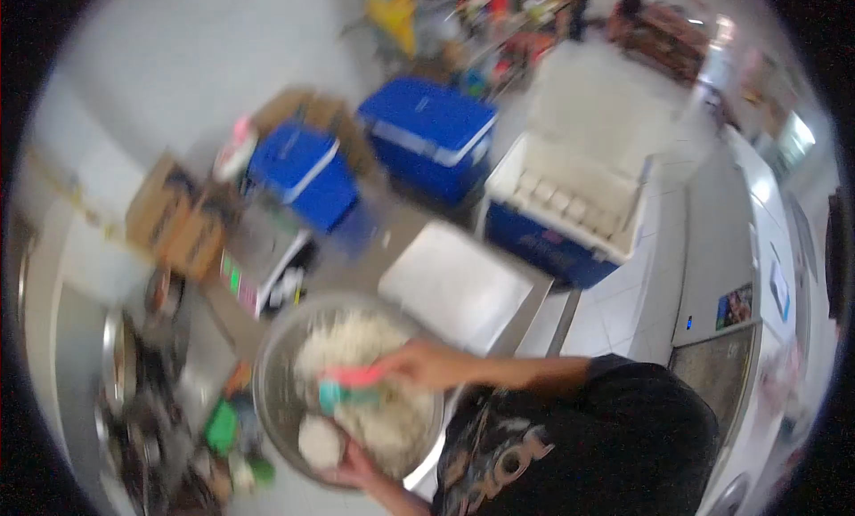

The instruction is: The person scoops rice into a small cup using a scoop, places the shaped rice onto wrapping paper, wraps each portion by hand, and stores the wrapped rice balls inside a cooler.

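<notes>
A large metal bowl (272, 365) holds a heap of white, grainy food (383, 431). My right hand (427, 365) is closed on a pink utensil (356, 373) above the heap. A teal piece (333, 397) shows just below the utensil; whether the two are joined is unclear. At the bowl's near lower side, my left hand (356, 467) grips a round container (321, 442) with white contents. Its fingers are partly hidden by the container. The picture is blurred.
Beyond the bowl lies a white board (454, 283). A scale-like device (254, 267) stands beside the bowl. Blue coolers (427, 124) (303, 173) and an open cooler (552, 244) with white packs stand farther back. Cardboard boxes (178, 218) and metal pans (120, 360) are at the left.
</notes>
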Tool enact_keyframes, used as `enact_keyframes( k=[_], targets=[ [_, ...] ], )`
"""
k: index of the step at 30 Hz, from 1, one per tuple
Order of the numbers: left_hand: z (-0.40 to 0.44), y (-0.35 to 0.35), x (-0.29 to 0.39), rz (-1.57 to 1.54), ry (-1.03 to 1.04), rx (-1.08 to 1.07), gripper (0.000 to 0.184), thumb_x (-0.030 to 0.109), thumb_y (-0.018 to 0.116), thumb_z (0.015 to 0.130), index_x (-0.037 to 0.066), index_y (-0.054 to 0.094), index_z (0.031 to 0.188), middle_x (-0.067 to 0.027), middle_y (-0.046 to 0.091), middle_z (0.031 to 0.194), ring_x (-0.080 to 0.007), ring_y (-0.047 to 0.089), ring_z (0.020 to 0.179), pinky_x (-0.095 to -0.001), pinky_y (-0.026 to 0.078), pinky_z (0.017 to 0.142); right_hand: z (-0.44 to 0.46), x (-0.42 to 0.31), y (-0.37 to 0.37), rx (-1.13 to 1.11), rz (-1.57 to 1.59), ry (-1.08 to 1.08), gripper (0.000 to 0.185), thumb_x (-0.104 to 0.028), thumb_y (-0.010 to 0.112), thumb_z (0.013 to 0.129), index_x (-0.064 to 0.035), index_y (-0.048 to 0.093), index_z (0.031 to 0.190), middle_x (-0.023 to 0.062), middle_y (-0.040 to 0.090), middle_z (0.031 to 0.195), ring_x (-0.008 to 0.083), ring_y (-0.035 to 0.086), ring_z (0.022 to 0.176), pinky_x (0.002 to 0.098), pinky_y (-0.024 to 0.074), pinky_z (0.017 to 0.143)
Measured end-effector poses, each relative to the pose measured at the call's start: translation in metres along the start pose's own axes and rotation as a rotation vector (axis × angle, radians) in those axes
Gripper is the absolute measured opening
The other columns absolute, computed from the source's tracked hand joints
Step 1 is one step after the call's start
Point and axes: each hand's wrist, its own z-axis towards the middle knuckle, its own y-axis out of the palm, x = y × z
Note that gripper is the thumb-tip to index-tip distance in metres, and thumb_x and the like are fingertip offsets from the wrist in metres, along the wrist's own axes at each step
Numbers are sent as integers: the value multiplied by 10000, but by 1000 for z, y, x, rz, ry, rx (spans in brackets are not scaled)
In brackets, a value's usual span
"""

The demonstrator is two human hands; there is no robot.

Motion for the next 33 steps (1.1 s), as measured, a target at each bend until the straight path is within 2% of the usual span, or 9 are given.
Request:
enact_keyframes(
  k=[2,5,12,15,19,22,28,31,33],
  targets=[
    [8,-27,4,52,-80,-141,632,232,587,933,-34,392,1472,-238,410,1511,-421,382,1392,-599,362,1146,-43,27,-22,118,149,163,317,21,540,939,7,648,1237,146,702,1180,162,625,1047,306,491,935],
    [-33,1,-53,-74,-503,-242,569,307,612,908,26,488,1386,-177,530,1361,-343,508,1200,-481,459,1029,-121,66,-72,467,-158,343,275,-12,551,944,7,663,1194,55,687,993,117,599,871,268,484,757],
    [-85,-56,-211,-128,-935,258,642,606,508,932,81,585,1293,-155,646,1230,-364,619,1133,-538,507,981,-223,137,-171,674,1,695,303,-231,542,1046,3,663,1196,-74,449,689,37,384,595,251,314,527],
    [-49,-71,-312,536,-611,20,534,527,524,961,78,616,1236,-126,663,1219,-334,634,1130,-487,520,964,-235,161,-205,582,-43,700,306,-249,543,1051,0,675,1168,-57,479,698,40,402,619,253,325,537],
    [30,-117,-404,1935,626,-880,277,269,679,891,63,654,1074,-162,652,1118,-353,627,1002,-514,502,846,-246,166,-248,489,-4,729,293,-231,541,1049,6,666,1167,-32,517,715,45,419,635,267,341,541],
    [32,-102,-423,2452,641,-1050,218,188,706,842,49,644,998,-171,649,1079,-351,616,948,-442,498,834,-262,179,-271,467,-41,726,288,-228,532,1051,0,659,1173,-14,528,722,56,431,640,272,355,548],
    [-60,24,-315,1527,557,-482,175,77,594,921,-2,595,1077,-137,639,1098,-253,598,1053,-338,426,963,-193,132,-283,341,-337,553,275,-236,518,1046,-14,667,1114,51,525,691,95,467,639,282,375,568],
    [-78,14,-198,1202,711,110,356,310,481,1015,16,598,1176,-114,635,1133,-219,610,1041,-360,484,940,-108,89,-240,105,-348,386,219,-201,572,1005,-18,680,1058,107,539,679,155,518,630,319,418,588],
    [-89,10,-122,749,835,56,419,367,453,1027,15,542,1236,-94,623,1118,-210,625,1060,-361,531,922,-42,61,-191,-75,-358,194,193,-174,602,973,-35,688,1076,132,620,746,225,587,647,345,465,612]
  ],
)
